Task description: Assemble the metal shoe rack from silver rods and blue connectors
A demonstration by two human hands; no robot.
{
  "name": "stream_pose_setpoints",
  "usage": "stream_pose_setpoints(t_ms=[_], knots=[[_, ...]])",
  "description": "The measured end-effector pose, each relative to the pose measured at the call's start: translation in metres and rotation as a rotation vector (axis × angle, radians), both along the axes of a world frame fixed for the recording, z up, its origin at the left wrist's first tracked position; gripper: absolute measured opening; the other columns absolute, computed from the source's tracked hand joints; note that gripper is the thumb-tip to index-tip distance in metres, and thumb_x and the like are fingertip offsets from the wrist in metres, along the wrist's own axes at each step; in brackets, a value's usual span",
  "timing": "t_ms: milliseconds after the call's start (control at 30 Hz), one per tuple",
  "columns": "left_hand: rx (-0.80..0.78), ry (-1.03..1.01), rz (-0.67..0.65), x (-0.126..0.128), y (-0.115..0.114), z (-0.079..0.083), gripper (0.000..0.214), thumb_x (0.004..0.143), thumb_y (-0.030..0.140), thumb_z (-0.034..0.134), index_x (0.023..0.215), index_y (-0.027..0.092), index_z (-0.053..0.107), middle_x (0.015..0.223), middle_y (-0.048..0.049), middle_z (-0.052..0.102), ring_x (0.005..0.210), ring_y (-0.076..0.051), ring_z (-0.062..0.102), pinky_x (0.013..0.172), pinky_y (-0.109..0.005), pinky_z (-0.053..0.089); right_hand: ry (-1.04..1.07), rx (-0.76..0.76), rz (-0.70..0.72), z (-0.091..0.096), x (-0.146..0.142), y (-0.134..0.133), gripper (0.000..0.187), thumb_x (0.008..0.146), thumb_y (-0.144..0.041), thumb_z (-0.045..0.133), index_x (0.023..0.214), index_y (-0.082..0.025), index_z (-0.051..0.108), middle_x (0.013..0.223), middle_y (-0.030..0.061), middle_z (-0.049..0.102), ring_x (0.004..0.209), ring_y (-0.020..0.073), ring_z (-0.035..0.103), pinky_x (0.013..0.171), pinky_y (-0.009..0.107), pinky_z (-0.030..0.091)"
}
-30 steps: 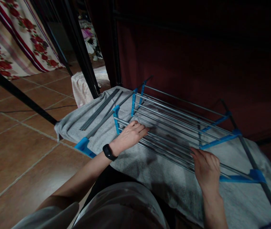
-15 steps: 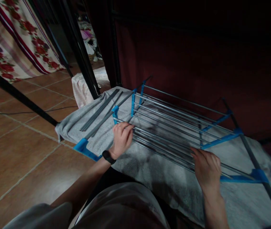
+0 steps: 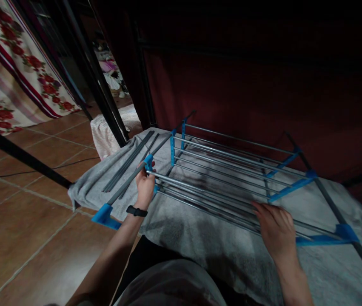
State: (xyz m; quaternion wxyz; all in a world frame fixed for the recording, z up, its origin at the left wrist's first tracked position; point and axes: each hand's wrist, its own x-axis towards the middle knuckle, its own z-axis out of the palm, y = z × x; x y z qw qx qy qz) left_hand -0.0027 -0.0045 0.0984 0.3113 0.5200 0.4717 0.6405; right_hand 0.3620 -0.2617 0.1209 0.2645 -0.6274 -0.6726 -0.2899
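A rack of silver metal rods (image 3: pixel 219 178) with blue plastic connectors lies on a grey towel (image 3: pixel 200 238). My left hand (image 3: pixel 145 183), with a black band on the wrist, is closed around the left ends of the front rods, right under a blue connector (image 3: pixel 149 161). My right hand (image 3: pixel 276 231) rests on the right part of the front rods with its fingers curled over them, close to a blue crossbar (image 3: pixel 324 240).
Loose dark grey rods (image 3: pixel 126 163) lie on the towel's left part. Black frame poles (image 3: pixel 98 85) rise at the left. A pale folded cloth (image 3: pixel 107 131) sits on the tiled floor (image 3: pixel 24 221). A flowered curtain (image 3: pixel 5 76) hangs at far left; dark red fabric (image 3: pixel 247 85) stands behind.
My left hand slid left along the front rods from a flat rest to a closed grip at their left ends. My right hand stayed put. The view shifted slightly.
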Motion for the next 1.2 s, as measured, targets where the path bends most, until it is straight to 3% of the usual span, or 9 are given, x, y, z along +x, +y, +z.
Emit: stream_pose_setpoints(t_ms=[200, 433, 667, 900, 1200], knots=[[-0.055, -0.048, -0.064, 0.000, 0.003, 0.005, 0.021, 0.077, 0.033, 0.067, 0.091, 0.019, 0.070, 0.103, -0.0090, 0.075, 0.097, -0.023, 0.071, 0.093, -0.037, 0.056, 0.001, 0.006, 0.030, 0.006, -0.004, 0.002, 0.032, 0.100, -0.021, 0.059, 0.131, -0.024, 0.068, 0.108, 0.0060, 0.076, 0.099, 0.0206, 0.068, 0.104, 0.039, 0.046], [-0.139, -0.138, -0.027, 0.005, 0.001, 0.013, 0.035, 0.072, 0.040, 0.078, 0.097, 0.018, 0.071, 0.092, -0.0046, 0.072, 0.077, -0.017, 0.064, 0.070, -0.029, 0.049, -0.032, -0.041, 0.054, 0.013, -0.039, 0.014, 0.042, 0.101, -0.012, 0.051, 0.141, -0.022, 0.060, 0.124, 0.0078, 0.074, 0.113, 0.0205, 0.068, 0.118, 0.045, 0.038], [-0.211, -0.184, -0.007, 0.006, 0.004, 0.021, 0.042, 0.066, 0.048, 0.084, 0.092, 0.017, 0.073, 0.083, -0.0027, 0.069, 0.068, -0.014, 0.056, 0.064, -0.027, 0.045, -0.048, -0.129, 0.077, 0.013, -0.070, 0.041, 0.045, 0.099, -0.007, 0.048, 0.141, -0.021, 0.061, 0.123, 0.0081, 0.074, 0.109, 0.0221, 0.066, 0.106, 0.042, 0.045], [-0.260, -0.263, -0.004, 0.008, 0.004, 0.023, 0.047, 0.061, 0.051, 0.091, 0.087, 0.017, 0.073, 0.072, 0.0020, 0.061, 0.069, -0.014, 0.052, 0.070, -0.030, 0.046, -0.089, -0.194, 0.072, 0.021, -0.065, 0.042, 0.055, 0.095, 0.000, 0.046, 0.144, -0.021, 0.058, 0.111, 0.0065, 0.073, 0.099, 0.0211, 0.064, 0.093, 0.038, 0.047], [-0.266, -0.415, 0.012, 0.013, 0.001, 0.030, 0.031, 0.062, 0.037, 0.091, 0.080, 0.018, 0.073, 0.082, -0.0033, 0.071, 0.089, -0.021, 0.063, 0.089, -0.035, 0.051, -0.130, -0.211, 0.095, 0.021, -0.057, 0.040, 0.055, 0.096, -0.002, 0.047, 0.147, -0.021, 0.056, 0.103, 0.0059, 0.070, 0.092, 0.0209, 0.063, 0.089, 0.038, 0.047]])
